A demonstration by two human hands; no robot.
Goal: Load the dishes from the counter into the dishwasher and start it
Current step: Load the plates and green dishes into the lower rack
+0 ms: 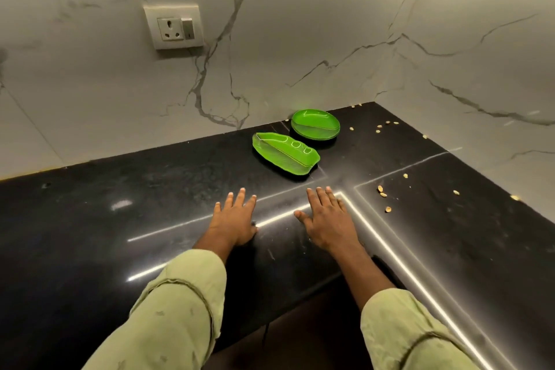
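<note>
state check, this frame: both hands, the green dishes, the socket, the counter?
left hand: open, palm down, fingers straight, holds nothing
right hand: open, palm down, holds nothing
leaf-shaped green dish: flat on the counter, empty, untouched
round green plate: flat on the counter near the wall, untouched; maybe a stack
wall socket: nothing plugged in; switch position unclear
counter: nut bits scattered at right
</note>
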